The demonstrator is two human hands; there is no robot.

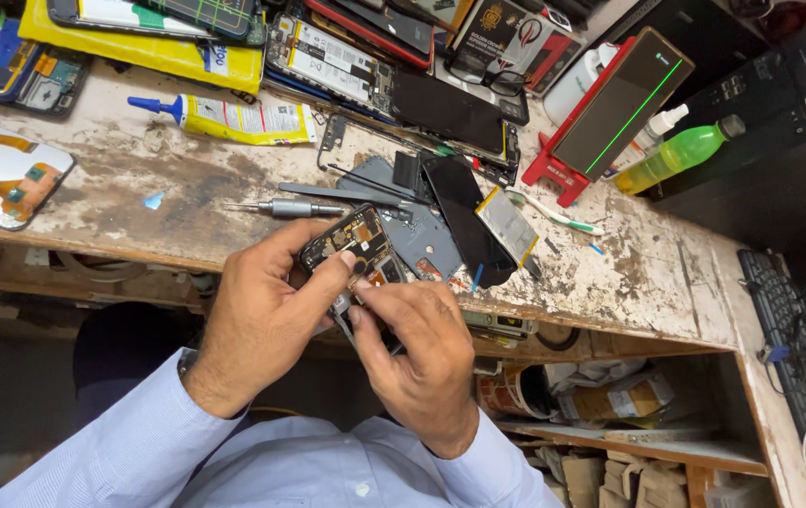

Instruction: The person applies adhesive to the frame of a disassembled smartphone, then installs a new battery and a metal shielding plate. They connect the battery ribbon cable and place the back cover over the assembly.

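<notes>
Both hands point(347, 325) curled, fingertips pinching.

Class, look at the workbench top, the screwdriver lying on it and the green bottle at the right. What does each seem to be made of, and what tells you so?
Workbench top: probably painted wood; the pale coat is worn to brown patches, and the edge looks like timber.
Screwdriver: likely metal, with a grey sheen and a thin tip.
Green bottle: apparently clear plastic holding green liquid, glossy, with a darker cap.
</notes>
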